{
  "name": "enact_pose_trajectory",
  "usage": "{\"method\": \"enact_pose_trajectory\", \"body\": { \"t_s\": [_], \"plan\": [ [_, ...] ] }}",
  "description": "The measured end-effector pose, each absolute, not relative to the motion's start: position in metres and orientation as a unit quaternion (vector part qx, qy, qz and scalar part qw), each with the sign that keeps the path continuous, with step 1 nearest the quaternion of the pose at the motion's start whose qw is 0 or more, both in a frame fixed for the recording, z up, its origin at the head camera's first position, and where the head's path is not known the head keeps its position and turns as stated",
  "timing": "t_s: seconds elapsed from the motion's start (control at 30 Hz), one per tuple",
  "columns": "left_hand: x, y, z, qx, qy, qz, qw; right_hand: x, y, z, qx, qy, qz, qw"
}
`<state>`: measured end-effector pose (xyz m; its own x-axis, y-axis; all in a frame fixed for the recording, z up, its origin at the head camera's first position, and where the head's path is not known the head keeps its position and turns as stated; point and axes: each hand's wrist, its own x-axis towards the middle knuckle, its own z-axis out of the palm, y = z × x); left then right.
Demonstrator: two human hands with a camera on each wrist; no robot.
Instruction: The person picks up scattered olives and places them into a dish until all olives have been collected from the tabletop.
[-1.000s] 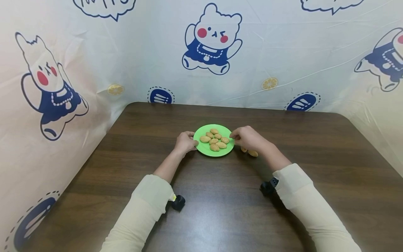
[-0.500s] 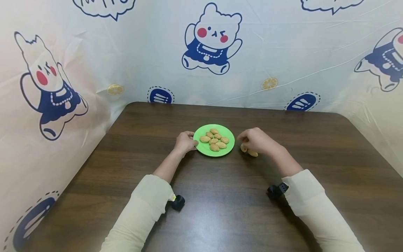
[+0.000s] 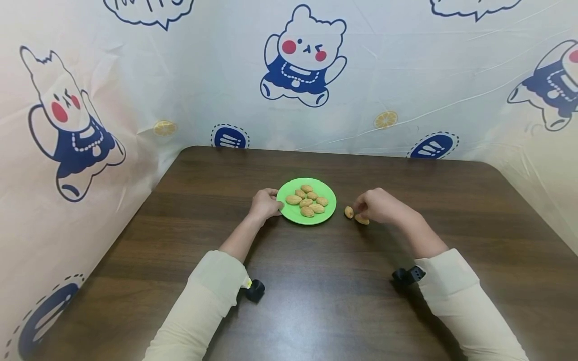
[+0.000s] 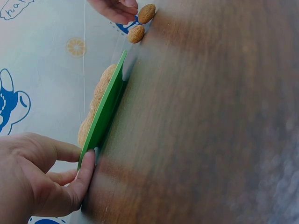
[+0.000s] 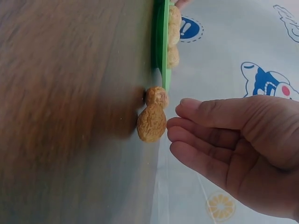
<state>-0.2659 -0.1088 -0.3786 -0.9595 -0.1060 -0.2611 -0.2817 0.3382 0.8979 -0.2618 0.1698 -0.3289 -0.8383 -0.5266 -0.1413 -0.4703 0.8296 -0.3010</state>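
Note:
My left hand (image 3: 265,203) pinches the left rim of a round green plate (image 3: 293,213), thumb on one face and fingers on the other, as the left wrist view shows. Several brown wrinkled nuts in their shells (image 3: 293,199) lie on the plate. Two more nuts rest on the table to its right, one nut (image 3: 349,212) nearer the plate and another nut (image 3: 362,219) under my right fingers. Just above these hovers my right hand (image 3: 381,204). In the right wrist view, its loosely bent fingertips (image 5: 176,134) are close beside the larger-looking nut (image 5: 152,123) and hold nothing.
The dark wooden table (image 3: 316,301) runs back to a pale curtain (image 3: 217,75) with cartoon prints. Black wrist cameras, the left camera (image 3: 255,291) and the right camera (image 3: 408,275), sit at the cream sleeve cuffs.
My right hand has moved away from the plate's right rim, rightward and toward the two loose nuts, uncovering them. My left hand and the plate have stayed put.

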Motion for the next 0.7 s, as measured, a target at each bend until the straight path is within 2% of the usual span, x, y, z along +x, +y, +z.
{"method": "enact_pose_trajectory", "body": {
  "t_s": [0.7],
  "plan": [
    [-0.2678,-0.1100,-0.3811,-0.119,0.819,0.557,0.075,-0.2633,0.1789,-0.3386,-0.240,0.949,-0.130,0.155]
  ]
}}
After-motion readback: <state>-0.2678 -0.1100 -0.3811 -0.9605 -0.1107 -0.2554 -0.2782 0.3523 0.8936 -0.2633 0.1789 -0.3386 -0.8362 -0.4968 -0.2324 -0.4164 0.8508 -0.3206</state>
